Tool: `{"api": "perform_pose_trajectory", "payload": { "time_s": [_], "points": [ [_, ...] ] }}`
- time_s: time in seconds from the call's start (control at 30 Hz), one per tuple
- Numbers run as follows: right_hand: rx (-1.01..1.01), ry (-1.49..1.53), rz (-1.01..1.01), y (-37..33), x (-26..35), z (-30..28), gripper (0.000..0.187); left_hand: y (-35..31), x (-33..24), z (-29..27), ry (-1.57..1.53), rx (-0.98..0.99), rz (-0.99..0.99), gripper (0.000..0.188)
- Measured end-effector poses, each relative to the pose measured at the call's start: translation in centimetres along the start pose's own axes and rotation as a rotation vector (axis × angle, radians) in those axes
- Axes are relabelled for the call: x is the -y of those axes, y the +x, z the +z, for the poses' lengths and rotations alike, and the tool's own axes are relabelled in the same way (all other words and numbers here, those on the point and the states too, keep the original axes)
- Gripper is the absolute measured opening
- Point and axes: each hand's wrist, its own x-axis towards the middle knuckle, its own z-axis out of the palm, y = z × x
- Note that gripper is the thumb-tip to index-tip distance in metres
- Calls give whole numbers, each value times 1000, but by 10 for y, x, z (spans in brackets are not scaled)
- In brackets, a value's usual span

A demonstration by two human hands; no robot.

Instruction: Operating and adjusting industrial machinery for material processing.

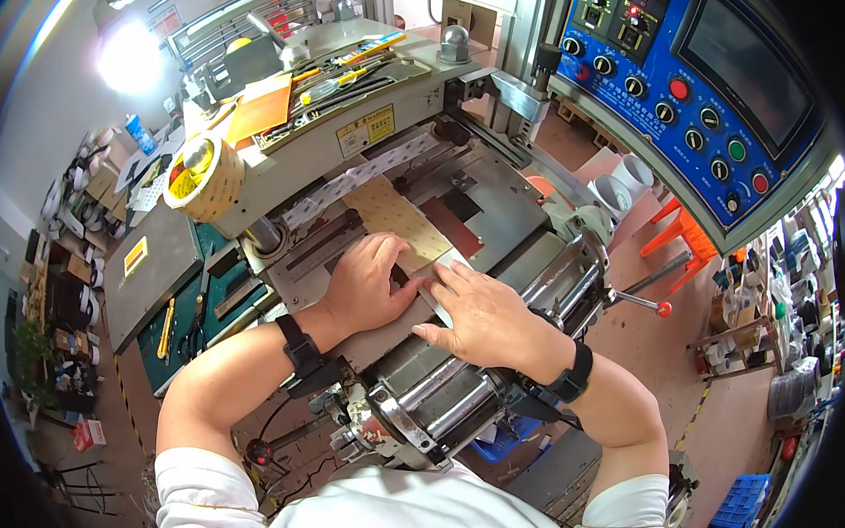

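A yellowish patterned strip (398,218) runs across the flat metal bed (334,267) of a machine, its near end at my hands. My left hand (367,280) rests at its left side with the fingers bent and the thumb apart, pointing right. Beside it, my right hand (485,313) lies with fingers stretched over the near end of the strip. A narrow white piece (441,310) shows between the two hands; part of it is hidden under the right fingers. Neither hand visibly grips anything.
Metal rollers (446,403) cross the machine nearest my body. A tool tray (360,85) sits on the upper housing, with a tape roll (205,178) at its left. Scissors (195,332) and a yellow cutter (166,329) lie left. A blue control panel (687,96) hangs right.
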Motion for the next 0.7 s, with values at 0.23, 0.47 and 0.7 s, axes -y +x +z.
{"api": "perform_pose_trajectory", "payload": {
  "time_s": [0.23, 0.47, 0.7],
  "points": [
    [-22, 6, 0, -2, -5, 0, 73, 1, -1, -4, 3, 16, -13, 44],
    [-42, -2, -4, -5, -7, 3, 73, -1, -4, -2, 2, 72, -47, 49],
    [-57, 22, -12, -8, -9, 5, 74, 0, -11, 1, 0, 84, -115, 50]
  ]
}}
